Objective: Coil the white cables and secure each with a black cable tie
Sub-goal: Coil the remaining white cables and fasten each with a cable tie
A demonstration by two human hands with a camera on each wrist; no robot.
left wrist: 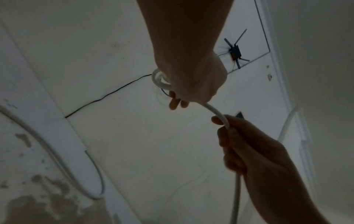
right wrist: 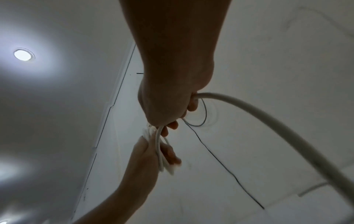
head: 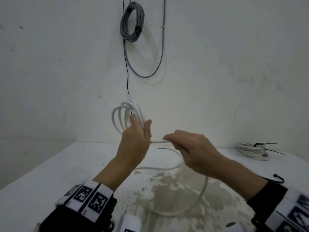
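Note:
My left hand [head: 135, 136] is raised above the table and holds several loops of white cable [head: 123, 114] between thumb and fingers. In the right wrist view those loops [right wrist: 162, 159] lie across its palm under the thumb. My right hand [head: 192, 148] sits just to its right and grips the same cable's free run [head: 160, 141] in curled fingers. From there the slack [head: 202, 193] drops in a wide curve onto the table, and its loose end [head: 159, 148] shows. A coiled white cable [head: 252, 151] bound with black ties [head: 260, 144] lies at the far right.
The white table [head: 50, 173] has a stained, worn patch [head: 167, 190] near me and meets a white wall. A grey cable coil [head: 132, 22] hangs high on that wall, with a thin black wire [head: 127, 81] running down. A white object [head: 132, 221] is at the bottom edge.

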